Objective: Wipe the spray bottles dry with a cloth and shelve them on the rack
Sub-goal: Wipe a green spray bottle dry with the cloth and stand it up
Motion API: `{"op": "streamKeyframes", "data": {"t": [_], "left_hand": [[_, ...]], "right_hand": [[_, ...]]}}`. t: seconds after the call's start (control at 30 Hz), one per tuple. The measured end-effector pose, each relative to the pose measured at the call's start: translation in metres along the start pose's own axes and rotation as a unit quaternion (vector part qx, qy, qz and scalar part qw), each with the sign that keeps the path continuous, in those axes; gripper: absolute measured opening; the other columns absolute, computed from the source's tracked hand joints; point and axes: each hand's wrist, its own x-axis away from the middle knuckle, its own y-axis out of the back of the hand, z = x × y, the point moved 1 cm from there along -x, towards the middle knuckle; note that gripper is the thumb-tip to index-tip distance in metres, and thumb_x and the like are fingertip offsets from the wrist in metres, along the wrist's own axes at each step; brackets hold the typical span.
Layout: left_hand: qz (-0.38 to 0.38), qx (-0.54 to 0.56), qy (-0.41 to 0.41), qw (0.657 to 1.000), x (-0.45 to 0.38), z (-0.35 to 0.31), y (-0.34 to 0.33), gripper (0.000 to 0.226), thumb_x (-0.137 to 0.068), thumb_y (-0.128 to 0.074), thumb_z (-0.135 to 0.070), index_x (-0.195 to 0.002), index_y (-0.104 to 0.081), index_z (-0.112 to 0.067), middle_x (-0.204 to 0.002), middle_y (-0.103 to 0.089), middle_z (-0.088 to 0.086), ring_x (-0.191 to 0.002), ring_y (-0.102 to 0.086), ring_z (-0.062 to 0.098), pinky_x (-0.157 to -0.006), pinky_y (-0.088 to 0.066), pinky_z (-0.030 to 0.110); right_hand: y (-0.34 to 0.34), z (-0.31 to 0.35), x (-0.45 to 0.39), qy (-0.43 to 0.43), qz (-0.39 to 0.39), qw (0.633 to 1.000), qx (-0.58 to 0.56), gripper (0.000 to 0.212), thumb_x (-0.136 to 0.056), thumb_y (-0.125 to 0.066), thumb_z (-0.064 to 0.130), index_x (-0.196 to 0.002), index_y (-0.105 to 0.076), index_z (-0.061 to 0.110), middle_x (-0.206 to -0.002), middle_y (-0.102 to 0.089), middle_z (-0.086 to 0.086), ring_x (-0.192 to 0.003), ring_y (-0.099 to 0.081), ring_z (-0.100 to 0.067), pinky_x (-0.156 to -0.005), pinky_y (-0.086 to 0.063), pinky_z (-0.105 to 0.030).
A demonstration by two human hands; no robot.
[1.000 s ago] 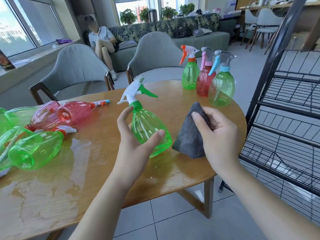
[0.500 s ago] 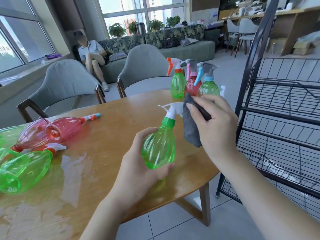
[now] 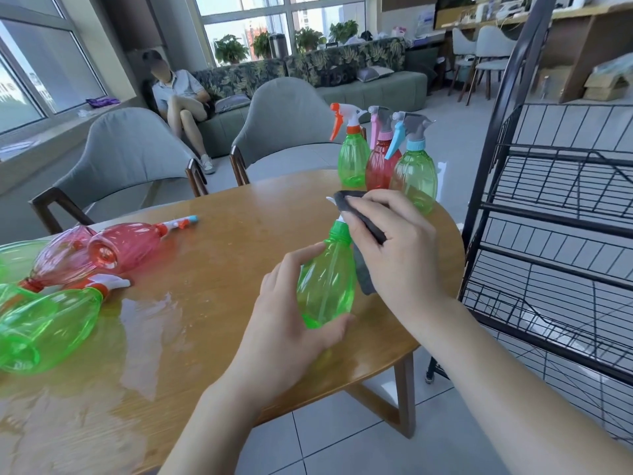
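Fingers of the left hand (image 3: 291, 313) curl around a green bottle (image 3: 325, 286); right hand (image 3: 400, 255) clamps a grey cloth (image 3: 363, 272) over its mostly hidden nozzle.

Wet wooden table (image 3: 219, 241) bears three upright bottles (image 3: 380, 166), others lying (image 3: 102, 255).

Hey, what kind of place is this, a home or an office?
Likely an office lounge or shared workspace: a long patterned sofa under big windows, and desks with chairs at the back.

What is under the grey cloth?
The grey cloth, held by the right hand, covers the held green bottle's spray head; only a white tip shows.
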Motion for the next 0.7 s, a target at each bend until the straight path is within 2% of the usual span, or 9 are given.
{"op": "streamKeyframes", "data": {"t": [0.07,0.2,0.27,0.37,0.4,0.6,0.7], "left_hand": [[-0.008,0.005,0.0,1.0,0.001,0.0,-0.001,0.082,-0.076,-0.09,-0.032,-0.139,-0.042,-0.054,-0.137,-0.056,-0.029,-0.135,-0.05,0.007,-0.112,-0.044,0.036],[-0.018,0.025,0.014,0.999,0.003,0.0,-0.002,0.082,-0.076,-0.09,-0.032,-0.134,-0.04,-0.061,-0.137,-0.056,-0.028,-0.135,-0.051,0.007,-0.112,-0.045,0.039],[-0.024,0.03,0.017,0.999,0.004,0.002,-0.002,0.082,-0.075,-0.091,-0.033,-0.133,-0.041,-0.061,-0.137,-0.056,-0.029,-0.136,-0.05,0.004,-0.112,-0.045,0.035],[-0.037,0.046,0.026,0.998,0.003,0.005,-0.002,0.081,-0.075,-0.092,-0.033,-0.132,-0.042,-0.061,-0.134,-0.052,-0.041,-0.134,-0.047,-0.009,-0.105,-0.038,0.015],[-0.037,0.051,0.029,0.998,0.003,0.005,-0.003,0.081,-0.075,-0.092,-0.033,-0.132,-0.042,-0.061,-0.133,-0.051,-0.043,-0.133,-0.046,-0.012,-0.102,-0.037,0.012],[-0.032,0.058,0.026,0.997,0.003,0.007,-0.002,0.081,-0.075,-0.093,-0.034,-0.132,-0.041,-0.061,-0.134,-0.051,-0.042,-0.134,-0.045,-0.012,-0.1,-0.034,0.006],[-0.035,0.057,0.025,0.997,0.004,0.007,-0.001,0.082,-0.076,-0.093,-0.033,-0.133,-0.041,-0.061,-0.135,-0.05,-0.042,-0.136,-0.044,-0.011,-0.102,-0.035,0.01]], "right_hand": [[0.002,-0.005,0.001,-0.001,-0.001,1.0,0.006,0.02,-0.097,-0.073,0.006,-0.115,-0.077,0.0,-0.105,-0.071,-0.011,-0.095,-0.066,-0.017,-0.09,-0.051,-0.018],[0.008,-0.015,0.005,-0.004,-0.03,0.998,0.05,0.02,-0.095,-0.074,0.004,-0.114,-0.078,-0.001,-0.102,-0.072,-0.012,-0.094,-0.062,-0.013,-0.091,-0.04,-0.003],[0.007,-0.019,0.012,-0.002,-0.022,0.998,0.051,0.021,-0.095,-0.074,0.003,-0.116,-0.077,-0.001,-0.102,-0.071,-0.012,-0.093,-0.063,-0.014,-0.09,-0.043,-0.006],[0.004,-0.022,0.029,0.002,0.005,0.999,0.049,0.023,-0.094,-0.074,0.003,-0.116,-0.077,-0.002,-0.102,-0.071,-0.012,-0.091,-0.064,-0.016,-0.085,-0.052,-0.019],[0.004,-0.023,0.034,0.002,0.01,0.999,0.049,0.023,-0.094,-0.074,0.003,-0.116,-0.077,-0.003,-0.102,-0.07,-0.013,-0.091,-0.064,-0.016,-0.084,-0.053,-0.023],[0.005,-0.019,0.027,0.002,0.007,0.999,0.049,0.022,-0.094,-0.075,0.003,-0.115,-0.077,-0.002,-0.102,-0.071,-0.012,-0.085,-0.067,-0.02,-0.078,-0.054,-0.026],[0.004,-0.019,0.026,0.002,0.002,0.999,0.051,0.022,-0.094,-0.076,0.003,-0.115,-0.077,-0.001,-0.102,-0.071,-0.011,-0.082,-0.067,-0.02,-0.076,-0.054,-0.026]]}}
